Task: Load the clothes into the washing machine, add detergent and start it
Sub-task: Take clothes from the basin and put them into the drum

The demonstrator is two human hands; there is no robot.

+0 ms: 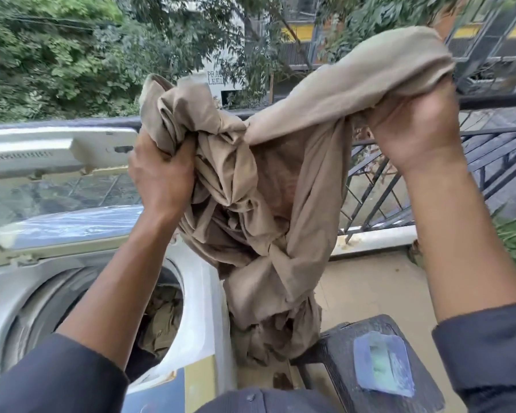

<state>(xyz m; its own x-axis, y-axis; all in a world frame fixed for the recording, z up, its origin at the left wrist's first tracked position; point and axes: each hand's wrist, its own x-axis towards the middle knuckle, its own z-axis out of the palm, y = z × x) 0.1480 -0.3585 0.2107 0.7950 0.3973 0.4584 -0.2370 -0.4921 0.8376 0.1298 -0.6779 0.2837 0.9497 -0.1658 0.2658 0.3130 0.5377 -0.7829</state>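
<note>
Balcony; drum (161,317) behind garment (265,204).

Home balcony: washing machine (197,293), metal railing (382,180), trees (57,55) beyond

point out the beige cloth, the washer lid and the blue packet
crumpled beige cloth (251,180), head view, on its knotted middle folds
raised white washing machine lid (51,150), head view, on its upper panel
clear blue plastic packet (383,365), head view, on its centre
</note>
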